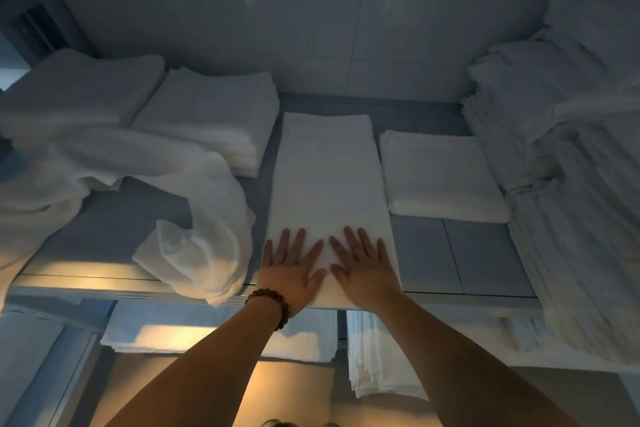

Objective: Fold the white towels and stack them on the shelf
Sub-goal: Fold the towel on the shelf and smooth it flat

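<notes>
We've got both hands flat, fingers spread, gripping nothing: left hand (pixel 291 272) & right hand (pixel 363 269) press the long folded towel (pixel 325 177) on the shelf (pixel 485 253); folded stack (pixel 440 173) at 3 o'clock.

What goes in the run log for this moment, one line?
phase: smoothing | left hand, right hand: flat, open on long folded towel | surface: shelf | unfolded towel waiting at left
</notes>
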`<move>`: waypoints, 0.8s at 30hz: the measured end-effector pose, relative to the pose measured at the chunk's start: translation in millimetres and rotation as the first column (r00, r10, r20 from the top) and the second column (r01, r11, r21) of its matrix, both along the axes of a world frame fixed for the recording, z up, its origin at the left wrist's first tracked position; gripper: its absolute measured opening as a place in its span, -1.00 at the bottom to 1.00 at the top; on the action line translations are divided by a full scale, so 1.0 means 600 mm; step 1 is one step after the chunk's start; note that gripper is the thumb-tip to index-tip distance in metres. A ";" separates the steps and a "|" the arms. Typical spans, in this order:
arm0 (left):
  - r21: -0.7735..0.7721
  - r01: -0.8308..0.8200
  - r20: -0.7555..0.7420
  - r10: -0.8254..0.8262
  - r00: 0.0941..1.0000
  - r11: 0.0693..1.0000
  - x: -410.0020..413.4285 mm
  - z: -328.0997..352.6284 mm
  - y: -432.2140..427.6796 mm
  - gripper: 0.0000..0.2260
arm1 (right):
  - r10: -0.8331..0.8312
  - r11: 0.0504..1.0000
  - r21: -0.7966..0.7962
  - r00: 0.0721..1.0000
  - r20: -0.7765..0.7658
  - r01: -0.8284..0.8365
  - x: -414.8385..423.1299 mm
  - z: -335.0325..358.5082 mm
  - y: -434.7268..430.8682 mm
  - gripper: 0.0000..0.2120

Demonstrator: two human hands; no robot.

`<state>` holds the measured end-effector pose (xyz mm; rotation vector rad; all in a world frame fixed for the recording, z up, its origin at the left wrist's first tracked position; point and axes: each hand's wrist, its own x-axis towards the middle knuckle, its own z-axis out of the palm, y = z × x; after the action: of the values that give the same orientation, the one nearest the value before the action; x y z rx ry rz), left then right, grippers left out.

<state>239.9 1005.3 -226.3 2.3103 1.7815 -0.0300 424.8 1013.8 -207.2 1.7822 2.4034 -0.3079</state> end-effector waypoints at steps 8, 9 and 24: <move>-0.020 0.086 -0.059 -0.087 0.994 0.996 -0.007 -0.003 -0.029 -0.04 | 0.061 0.993 0.107 0.998 -0.028 -0.058 0.024 -0.017 -0.036 -0.22; -0.023 0.115 -0.087 -0.117 0.989 0.993 -0.009 -0.002 -0.037 0.01 | 0.106 0.990 0.091 0.994 -0.012 -0.105 0.030 -0.020 -0.043 -0.14; -0.032 0.000 -0.306 -0.009 0.952 1.000 0.028 0.024 -0.125 -0.14 | 0.097 0.993 0.053 0.980 0.171 -0.107 0.029 0.002 -0.141 -0.07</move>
<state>256.5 930.0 -211.8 2.3922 1.8970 -0.4377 442.4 929.1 -206.2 1.6297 2.3976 -0.0684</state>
